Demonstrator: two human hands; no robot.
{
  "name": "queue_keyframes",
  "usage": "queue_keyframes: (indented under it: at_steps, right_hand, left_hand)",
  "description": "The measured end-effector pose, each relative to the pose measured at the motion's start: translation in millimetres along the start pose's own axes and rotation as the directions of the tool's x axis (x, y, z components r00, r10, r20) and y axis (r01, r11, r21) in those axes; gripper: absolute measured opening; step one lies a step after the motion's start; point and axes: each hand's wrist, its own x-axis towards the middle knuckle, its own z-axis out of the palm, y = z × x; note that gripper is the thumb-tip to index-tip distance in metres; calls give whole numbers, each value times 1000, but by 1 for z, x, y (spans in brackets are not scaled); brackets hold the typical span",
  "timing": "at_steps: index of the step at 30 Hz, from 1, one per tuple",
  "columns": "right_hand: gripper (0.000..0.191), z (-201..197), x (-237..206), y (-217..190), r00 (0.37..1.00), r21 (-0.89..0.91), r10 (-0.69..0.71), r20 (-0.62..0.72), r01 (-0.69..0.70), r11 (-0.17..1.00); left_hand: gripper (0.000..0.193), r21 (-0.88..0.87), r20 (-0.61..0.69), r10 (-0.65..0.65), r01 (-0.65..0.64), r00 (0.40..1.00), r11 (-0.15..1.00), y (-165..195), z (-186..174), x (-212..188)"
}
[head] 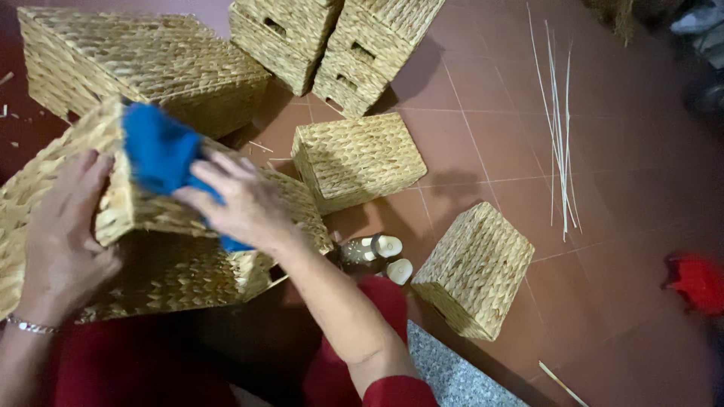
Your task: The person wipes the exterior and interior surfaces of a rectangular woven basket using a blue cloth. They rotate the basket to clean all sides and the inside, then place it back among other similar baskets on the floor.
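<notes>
Here the right hand [245,203] presses a blue cloth [162,154] with closed fingers against a large woven basket [151,256]. The cloth is soft and crumpled, and it covers one upper corner of the basket. The left hand [64,226] lies flat and open on the left side of the same basket, with spread fingers, and a thin metal bracelet [30,325] is on the wrist. The two hands are apart, one on each side of the corner.

The basket is box-shaped, made of thick braided straw-coloured fibre with a rough, ribbed surface. It rests tilted on the person's lap at the near left, and the covered corner points up and away; its long axis runs from left to right.

Farther away, other woven boxes of the same material stand on the red tiled floor [490,128]: a big one [151,68] at the far left, a stack [339,45] behind, a small one [354,158] in the middle, and one [475,267] tilted at the right. Thin pale reeds [559,136] lie long on the tiles at the far right.
</notes>
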Motion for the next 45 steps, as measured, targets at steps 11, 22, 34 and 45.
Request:
queue_keyframes:
  at_steps: [11,22,34,45]
  right_hand:
    - [47,-6,-125,171,496,-308,843,208,-785,538]
    - [35,-22,-39,23,914,34,399,79,-402,915]
    - [28,-6,-12,29,994,42,105,3,-105,994]
    - [48,10,-155,209,522,-42,845,120,-847,530]
  left_hand:
    - [78,-52,10,-90,90,996,995,7,-1,14]
    - [85,-12,31,-19,19,999,1000,20,-6,14]
    - [91,-62,47,-56,59,997,996,2,-7,9]
    - [82,-87,63,-71,76,995,993,-18,4,7]
